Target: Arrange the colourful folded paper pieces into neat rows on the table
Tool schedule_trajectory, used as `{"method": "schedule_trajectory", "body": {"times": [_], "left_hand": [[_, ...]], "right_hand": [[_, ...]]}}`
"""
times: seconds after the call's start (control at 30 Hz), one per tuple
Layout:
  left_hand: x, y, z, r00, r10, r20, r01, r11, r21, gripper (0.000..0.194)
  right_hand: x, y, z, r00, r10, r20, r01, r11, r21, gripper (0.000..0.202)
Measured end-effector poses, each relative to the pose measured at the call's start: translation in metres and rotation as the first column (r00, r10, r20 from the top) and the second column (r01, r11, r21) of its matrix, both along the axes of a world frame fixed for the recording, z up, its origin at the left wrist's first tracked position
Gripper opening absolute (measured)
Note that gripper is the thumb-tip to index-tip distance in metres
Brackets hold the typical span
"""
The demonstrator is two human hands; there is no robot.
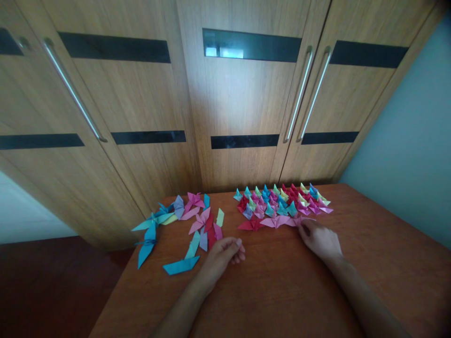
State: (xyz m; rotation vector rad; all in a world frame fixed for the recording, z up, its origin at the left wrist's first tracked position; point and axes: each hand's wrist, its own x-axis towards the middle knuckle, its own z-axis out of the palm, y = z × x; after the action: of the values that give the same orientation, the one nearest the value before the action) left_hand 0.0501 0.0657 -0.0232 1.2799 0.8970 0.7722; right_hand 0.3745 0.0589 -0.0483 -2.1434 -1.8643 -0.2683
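Folded paper pieces in many colours stand in tight rows (pixel 269 202) at the back right of the table. My right hand (pixel 319 239) is closed, its fingertips pinching a pink paper piece (pixel 295 220) at the near end of those rows. Left of that piece are another pink one (pixel 276 221) and a red one (pixel 251 225). My left hand (pixel 225 256) has its fingers curled just above the table; whether anything is in them is hidden. Beside it lies a loose group with a red piece (pixel 210 230), a pink piece (pixel 200 220) and a blue strip (pixel 181 265).
The brown wooden table (pixel 268 291) has its left edge near several blue folded pieces (pixel 147 244). Behind it rise wooden cabinet doors (pixel 243 103) with long metal handles (pixel 299 94). A pale blue wall (pixel 416 141) is on the right.
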Motion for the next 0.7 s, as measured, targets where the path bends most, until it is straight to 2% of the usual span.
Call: {"method": "schedule_trajectory", "body": {"times": [0.27,0.7], "left_hand": [[0.0006,0.0011,-0.0007,1.0,0.008,-0.015,-0.008,1.0,-0.009,0.04],[0.0001,0.0022,-0.0036,1.0,0.004,-0.022,-0.003,1.0,0.011,0.04]], "right_hand": [[0.0022,0.0081,-0.0074,0.998,-0.006,-0.06,0.008,0.999,0.034,0.021],[0.0014,0.0077,-0.0074,0.997,-0.04,-0.068,0.041,0.999,0.006,0.026]]}}
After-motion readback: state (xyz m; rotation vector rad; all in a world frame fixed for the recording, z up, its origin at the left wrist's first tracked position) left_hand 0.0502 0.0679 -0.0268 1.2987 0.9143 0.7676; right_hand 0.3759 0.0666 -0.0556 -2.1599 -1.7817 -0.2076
